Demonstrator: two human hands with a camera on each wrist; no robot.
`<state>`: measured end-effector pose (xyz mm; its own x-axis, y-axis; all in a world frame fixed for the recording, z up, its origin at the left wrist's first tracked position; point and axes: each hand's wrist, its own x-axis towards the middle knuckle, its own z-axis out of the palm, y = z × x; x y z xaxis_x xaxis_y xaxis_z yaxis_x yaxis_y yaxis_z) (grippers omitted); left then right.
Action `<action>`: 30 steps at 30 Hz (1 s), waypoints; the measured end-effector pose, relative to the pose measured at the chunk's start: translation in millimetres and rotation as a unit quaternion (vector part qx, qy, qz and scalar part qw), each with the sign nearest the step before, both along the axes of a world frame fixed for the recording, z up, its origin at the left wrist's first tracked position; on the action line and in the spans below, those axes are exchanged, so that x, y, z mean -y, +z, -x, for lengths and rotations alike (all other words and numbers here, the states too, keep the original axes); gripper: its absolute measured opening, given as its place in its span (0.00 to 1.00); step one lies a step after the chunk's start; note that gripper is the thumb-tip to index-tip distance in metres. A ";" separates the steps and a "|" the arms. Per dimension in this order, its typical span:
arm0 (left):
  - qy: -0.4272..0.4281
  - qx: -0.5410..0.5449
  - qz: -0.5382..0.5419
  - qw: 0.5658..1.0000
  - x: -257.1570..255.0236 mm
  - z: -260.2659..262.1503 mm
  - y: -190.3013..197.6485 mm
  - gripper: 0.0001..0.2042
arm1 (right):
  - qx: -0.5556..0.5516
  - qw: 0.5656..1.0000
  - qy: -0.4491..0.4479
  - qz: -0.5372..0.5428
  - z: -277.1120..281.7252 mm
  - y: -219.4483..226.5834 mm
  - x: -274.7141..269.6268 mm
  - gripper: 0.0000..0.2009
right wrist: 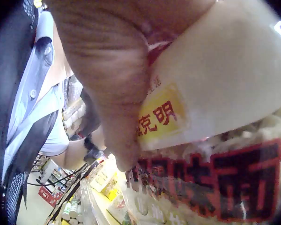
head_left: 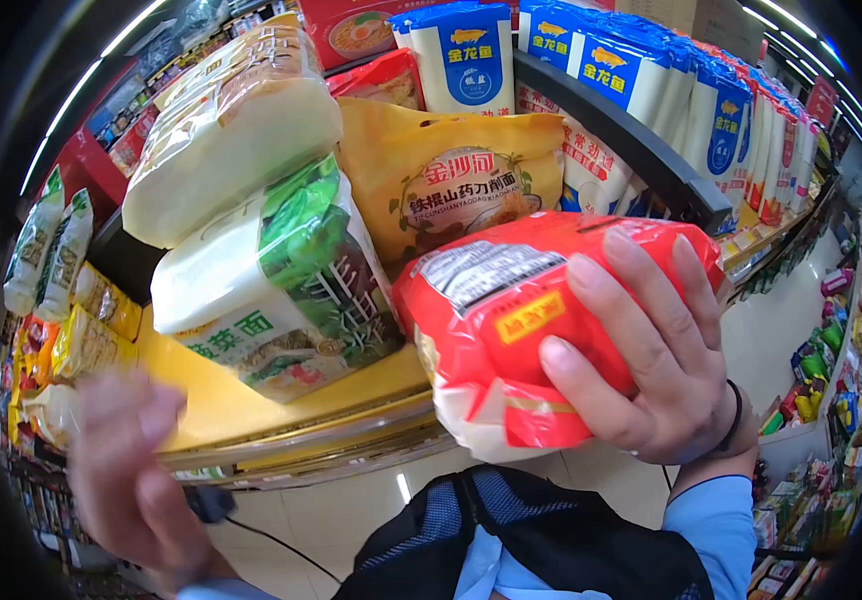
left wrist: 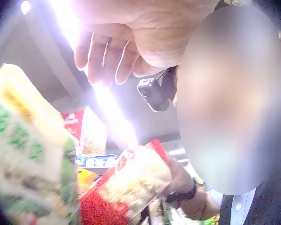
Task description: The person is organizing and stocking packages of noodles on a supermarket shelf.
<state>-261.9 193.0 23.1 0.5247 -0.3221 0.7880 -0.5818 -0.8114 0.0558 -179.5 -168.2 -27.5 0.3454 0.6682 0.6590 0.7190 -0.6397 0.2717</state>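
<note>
My right hand (head_left: 651, 350) holds a red bag of noodles (head_left: 481, 330) from its right side, with fingers and thumb spread over the red wrapper. The bag is tilted at the front edge of the display shelf (head_left: 301, 425). In the right wrist view, the noodles (right wrist: 253, 187) show through the clear part of the bag, beside the thumb. My left hand (head_left: 131, 470) is blurred at the lower left, in front of the shelf, and holds nothing. The left wrist view shows its fingers loosely bent. Near it stands a white and green noodle pack (head_left: 281, 290).
A pale multi-pack (head_left: 241, 130) rests on the white and green pack. Behind the red bag stands a yellow noodle bag (head_left: 451, 175). A black divider bar (head_left: 631, 140) separates rows of blue and white packs (head_left: 721, 130) at right. Yellow packets (head_left: 91, 340) fill the left side.
</note>
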 end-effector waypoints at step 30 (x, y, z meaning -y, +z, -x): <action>0.190 -0.218 -0.402 0.869 170.5 -308.2 87.6 0.14 | 0.157 0.981 0.059 -0.100 -3.5 -63.5 22.2 0.15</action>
